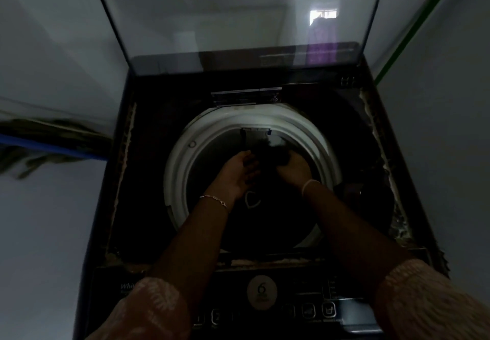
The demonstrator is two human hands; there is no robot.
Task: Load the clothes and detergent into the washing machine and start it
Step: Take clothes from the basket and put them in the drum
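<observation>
Both hands grip one dark garment (273,154). The left hand (236,173) has its fingers curled against the garment's 9 o'clock end. The right hand (293,168) is closed over its 3 o'clock end. The garment is bunched and held inside the mouth of the drum (180,159), toward 12 o'clock of the opening. Its long axis runs roughly from 9 to 3 o'clock between the hands; in the dim light I cannot tell which end is which.

On the head view, a round sticker (261,292) on the control panel (291,310) at 6 o'clock shows a large "6"; the small print under it is unreadable. White lettering at 7 o'clock begins "Whi" and is cut off by the left sleeve (156,310). The panel's button icons are too dark to read.

The drum's white ring leaves open room around both wrists, widest toward 6 and 9 o'clock. The washing machine (148,180) has a dark top deck with a rough, pale-brown crusted border along its left, right and front edges. The glass lid (238,21) stands raised at 12 o'clock, reflecting a bright window and something purple.

A thin bracelet (214,199) circles the left wrist and a pale band (309,184) the right. At 9 o'clock an olive cloth (53,130) lies over a blue edge. A green stripe (413,26) runs up the wall at 2 o'clock.
</observation>
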